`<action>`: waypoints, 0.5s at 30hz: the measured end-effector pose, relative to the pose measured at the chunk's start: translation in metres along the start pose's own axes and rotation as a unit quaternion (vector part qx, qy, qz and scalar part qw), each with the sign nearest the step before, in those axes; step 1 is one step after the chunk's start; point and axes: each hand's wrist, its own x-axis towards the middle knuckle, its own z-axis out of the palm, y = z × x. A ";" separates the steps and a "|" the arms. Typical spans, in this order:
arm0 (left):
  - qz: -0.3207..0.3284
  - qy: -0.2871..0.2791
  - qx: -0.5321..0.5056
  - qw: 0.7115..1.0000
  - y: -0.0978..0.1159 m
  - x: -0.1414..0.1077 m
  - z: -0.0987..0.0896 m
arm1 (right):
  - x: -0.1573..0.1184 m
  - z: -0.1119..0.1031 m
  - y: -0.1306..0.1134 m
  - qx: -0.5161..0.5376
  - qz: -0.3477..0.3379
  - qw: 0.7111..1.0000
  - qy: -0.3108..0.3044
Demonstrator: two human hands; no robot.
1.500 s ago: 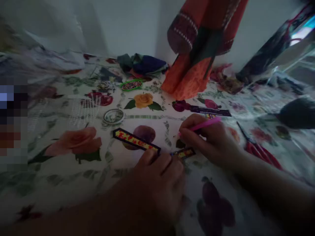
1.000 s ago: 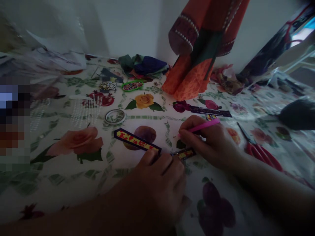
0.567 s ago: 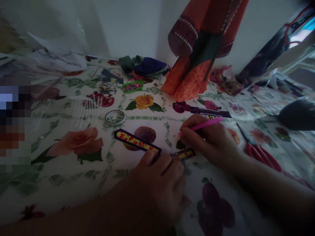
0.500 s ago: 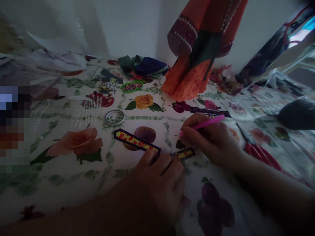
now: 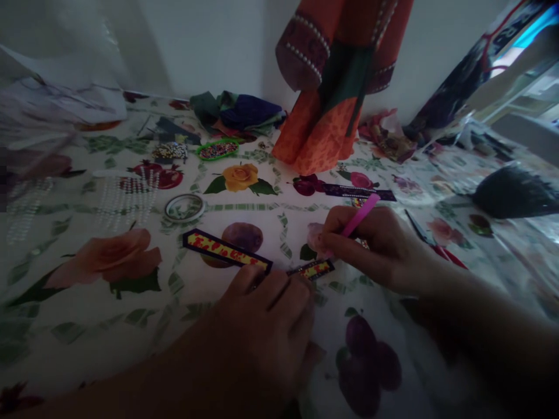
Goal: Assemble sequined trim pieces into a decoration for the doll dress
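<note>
Around you on the surface (image 5: 109, 329) are one ring (image 5: 183, 220), one green dish (image 5: 237, 145) of beads, two bunches of pearly strands (image 5: 128, 195) and one pair of scissors (image 5: 449, 255). Two lengths of patterned strip (image 5: 225, 249) show, one either side of your left hand (image 5: 271, 320): yellow, red-blotched, dark-bordered, the left one pointed, the right one speckled with shiny dots. Your left hand curls over them, fingertips hidden; you cannot tell if it grips. Your right hand (image 5: 345, 238) pinches one pink stick (image 5: 361, 215).
</note>
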 end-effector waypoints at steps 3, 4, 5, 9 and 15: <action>0.004 -0.003 -0.009 1.000 -0.002 0.000 0.001 | 0.000 0.001 -0.003 -0.025 0.003 1.000 0.002; 0.005 -0.004 -0.011 1.000 -0.002 0.000 0.001 | 0.000 0.001 -0.004 -0.028 0.003 1.000 0.003; 0.006 -0.004 -0.010 1.000 -0.003 0.001 0.001 | 0.000 0.001 -0.005 -0.031 0.003 0.999 0.003; 0.010 0.000 -0.003 1.000 -0.002 0.002 0.000 | 0.001 0.002 -0.006 -0.050 -0.009 0.999 0.010; 0.000 -0.011 -0.005 1.000 0.000 0.002 -0.002 | 0.000 0.003 -0.003 -0.110 -0.026 0.994 0.011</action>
